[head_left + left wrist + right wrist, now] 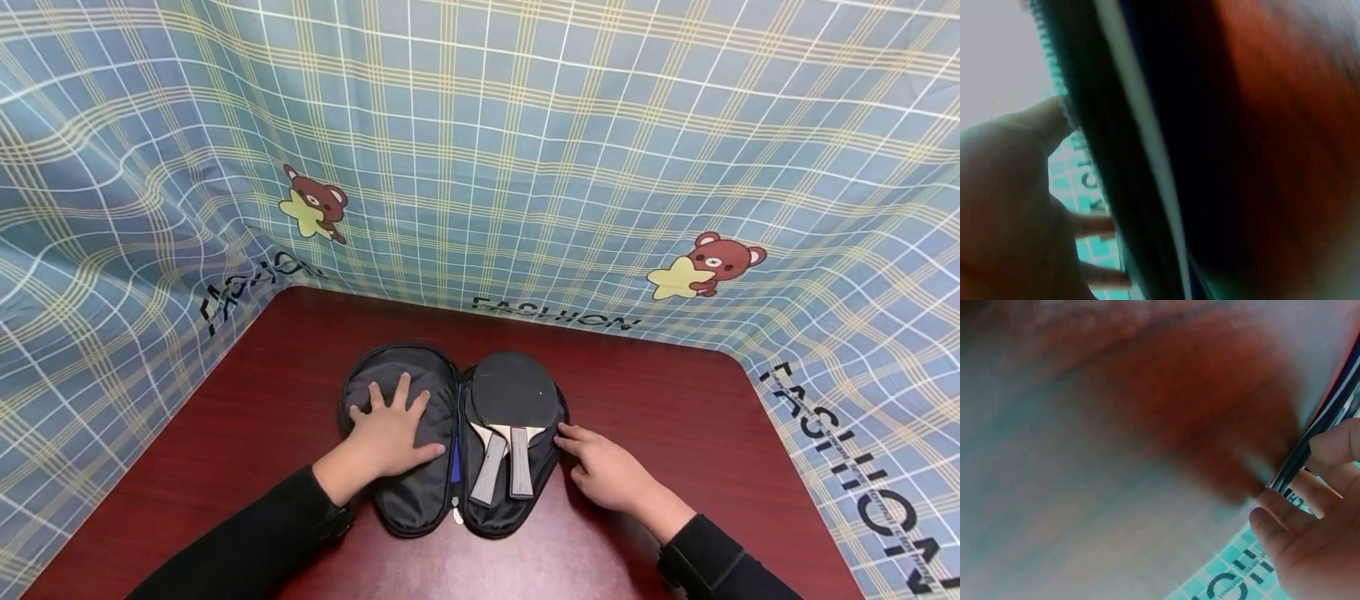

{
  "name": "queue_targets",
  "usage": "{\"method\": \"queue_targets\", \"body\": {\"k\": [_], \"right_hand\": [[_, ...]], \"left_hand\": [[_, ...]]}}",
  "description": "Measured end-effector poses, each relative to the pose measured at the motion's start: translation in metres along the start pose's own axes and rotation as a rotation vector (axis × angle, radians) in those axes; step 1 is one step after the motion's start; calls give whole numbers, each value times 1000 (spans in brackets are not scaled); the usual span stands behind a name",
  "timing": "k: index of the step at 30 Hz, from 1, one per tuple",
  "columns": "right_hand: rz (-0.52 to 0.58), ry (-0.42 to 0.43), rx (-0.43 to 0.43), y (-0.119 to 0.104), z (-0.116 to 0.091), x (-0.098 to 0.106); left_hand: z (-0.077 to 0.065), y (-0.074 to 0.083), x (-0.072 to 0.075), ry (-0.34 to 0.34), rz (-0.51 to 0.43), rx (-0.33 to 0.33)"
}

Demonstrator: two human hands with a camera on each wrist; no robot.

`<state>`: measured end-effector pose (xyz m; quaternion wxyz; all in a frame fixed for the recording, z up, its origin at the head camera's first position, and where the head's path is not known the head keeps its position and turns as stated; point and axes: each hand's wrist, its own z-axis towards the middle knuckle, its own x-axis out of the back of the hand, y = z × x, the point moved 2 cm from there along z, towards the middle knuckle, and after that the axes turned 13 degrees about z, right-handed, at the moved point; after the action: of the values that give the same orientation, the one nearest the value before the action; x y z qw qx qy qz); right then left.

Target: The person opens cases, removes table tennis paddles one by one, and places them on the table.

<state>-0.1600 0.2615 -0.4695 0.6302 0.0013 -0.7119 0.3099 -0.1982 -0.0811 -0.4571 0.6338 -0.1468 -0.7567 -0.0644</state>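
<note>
A black zippered paddle case point(414, 500) lies unfolded on the table, its two halves side by side. My left hand point(386, 437) rests on the left half with its fingers spread. Two table tennis paddles overlap in the right half: the upper paddle point(517, 392) has black rubber and a pale handle, and the lower paddle point(489, 471) is mostly covered. At the case's right edge, my right hand point(607, 471) touches the rim with its fingertips. The right wrist view shows its fingers point(1282, 515) against that dark edge. The left wrist view is blurred, with the left hand point(1010, 187) beside the case edge.
The dark red table point(675, 417) extends around the case. A checked blue cloth point(487, 167) with printed bears and lettering encloses the back and both sides. A zipper pull point(457, 516) lies at the fold's near end.
</note>
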Motion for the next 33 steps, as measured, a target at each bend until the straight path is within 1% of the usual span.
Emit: {"method": "queue_targets", "body": {"k": [2, 4, 7, 9, 11, 13, 16, 20, 22, 24, 27, 31, 33], "right_hand": [[4, 2, -8, -1, 1, -1], [-4, 15, -14, -3, 4, -1], [-24, 81, -39, -7, 10, -1], [-29, 143, -82, -12, 16, 0], [-18, 193, -145, -19, 21, 2], [6, 209, -212, -27, 27, 3], [30, 164, -282, -39, 37, 1], [32, 53, -326, -54, 50, -9], [20, 23, -327, -59, 53, -13], [22, 11, -322, -62, 54, -16], [50, 20, -305, -64, 52, -15], [108, 19, -317, -63, 49, -16], [114, 29, -313, -62, 48, -17]], "left_hand": [[1, 6, -1, -24, 5, 28], [1, 10, -2, -32, 20, 49], [2, 15, -5, -38, 62, 69], [2, 17, -7, -45, 94, 73], [2, 19, -8, -56, 119, 70], [3, 19, -8, -62, 129, 70], [3, 20, -4, -61, 124, 66], [2, 20, 1, -59, 105, 61], [2, 20, 2, -64, 101, 59], [2, 21, 1, -69, 99, 59], [3, 22, 1, -81, 101, 61], [1, 20, 1, -91, 103, 70], [1, 19, 1, -92, 105, 75]]}}
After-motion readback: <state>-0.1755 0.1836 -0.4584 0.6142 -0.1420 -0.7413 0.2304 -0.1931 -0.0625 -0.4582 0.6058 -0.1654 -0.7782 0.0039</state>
